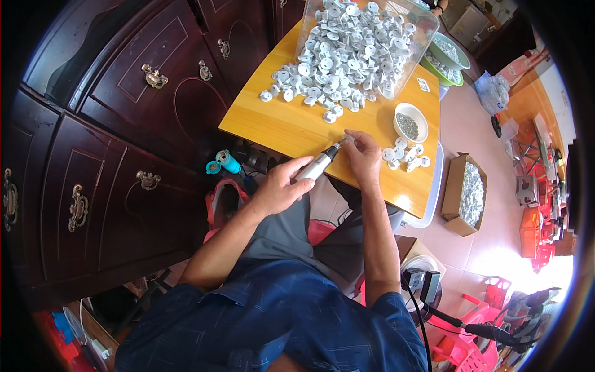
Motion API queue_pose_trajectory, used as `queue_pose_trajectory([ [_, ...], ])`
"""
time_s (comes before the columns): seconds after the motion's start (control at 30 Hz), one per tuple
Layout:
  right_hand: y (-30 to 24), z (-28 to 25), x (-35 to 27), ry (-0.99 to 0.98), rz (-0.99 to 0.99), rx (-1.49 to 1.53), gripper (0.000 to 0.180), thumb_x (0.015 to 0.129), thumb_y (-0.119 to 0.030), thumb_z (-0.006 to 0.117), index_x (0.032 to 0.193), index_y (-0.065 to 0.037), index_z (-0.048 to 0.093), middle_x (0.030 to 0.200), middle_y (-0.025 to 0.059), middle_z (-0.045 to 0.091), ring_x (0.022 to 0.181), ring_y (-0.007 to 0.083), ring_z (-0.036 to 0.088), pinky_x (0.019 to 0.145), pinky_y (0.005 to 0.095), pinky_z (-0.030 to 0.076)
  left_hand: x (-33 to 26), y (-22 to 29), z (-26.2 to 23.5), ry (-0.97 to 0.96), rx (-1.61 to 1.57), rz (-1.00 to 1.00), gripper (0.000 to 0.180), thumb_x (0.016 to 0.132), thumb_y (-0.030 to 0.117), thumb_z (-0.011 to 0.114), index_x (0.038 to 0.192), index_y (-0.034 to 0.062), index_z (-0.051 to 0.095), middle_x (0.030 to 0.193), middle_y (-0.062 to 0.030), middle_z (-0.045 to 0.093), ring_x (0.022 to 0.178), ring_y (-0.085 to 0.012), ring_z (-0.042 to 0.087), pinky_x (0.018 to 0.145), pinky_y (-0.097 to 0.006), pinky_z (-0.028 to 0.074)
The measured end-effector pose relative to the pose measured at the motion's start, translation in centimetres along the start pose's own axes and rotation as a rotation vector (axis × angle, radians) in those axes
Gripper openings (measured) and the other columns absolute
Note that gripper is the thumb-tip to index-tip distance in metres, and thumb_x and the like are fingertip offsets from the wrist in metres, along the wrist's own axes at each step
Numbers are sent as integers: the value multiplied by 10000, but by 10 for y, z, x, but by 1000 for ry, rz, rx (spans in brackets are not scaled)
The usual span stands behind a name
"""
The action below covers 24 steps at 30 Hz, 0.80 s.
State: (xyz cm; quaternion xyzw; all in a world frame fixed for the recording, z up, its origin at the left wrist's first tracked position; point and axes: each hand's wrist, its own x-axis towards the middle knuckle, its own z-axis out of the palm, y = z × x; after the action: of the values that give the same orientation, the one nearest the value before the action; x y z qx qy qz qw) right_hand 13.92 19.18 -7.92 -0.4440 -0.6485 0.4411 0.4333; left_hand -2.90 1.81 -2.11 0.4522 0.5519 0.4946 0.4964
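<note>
- My left fingers (295, 166) grip a silver electric screwdriver (316, 167).
- My right fingers (361, 140) pinch a small white part (348, 138) at the tool's tip, above the tabletop (260, 113).

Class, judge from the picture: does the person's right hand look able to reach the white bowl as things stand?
Probably yes: the right hand is near the white bowl, which is open on top, with bare tabletop between; but the fingers seem to hold a small white piece.
</note>
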Motion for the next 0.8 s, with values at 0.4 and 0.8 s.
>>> queue_pose_trajectory([
  [0.4, -9, -3, -1, -16, -6, -29, 238, 809, -58, 743, 1048, -58, 744, 791, 14, 623, 639, 74, 530, 629, 237, 471, 6, -3, 5, 9, -62, -16, 521, 909, 122, 643, 1383, -31, 487, 875, -41, 650, 595, -53, 535, 526, -217, 447],
  [0.8, -45, -54, -8, 106, -295, -527, 167, 823, -60, 704, 988, -74, 730, 982, 109, 653, 700, 226, 644, 662, 332, 531, 47, 3, -8, -4, 313, 296, 602, 802, 193, 762, 1315, -39, 551, 1193, -197, 665, 1110, -266, 645, 948, -348, 488],
])
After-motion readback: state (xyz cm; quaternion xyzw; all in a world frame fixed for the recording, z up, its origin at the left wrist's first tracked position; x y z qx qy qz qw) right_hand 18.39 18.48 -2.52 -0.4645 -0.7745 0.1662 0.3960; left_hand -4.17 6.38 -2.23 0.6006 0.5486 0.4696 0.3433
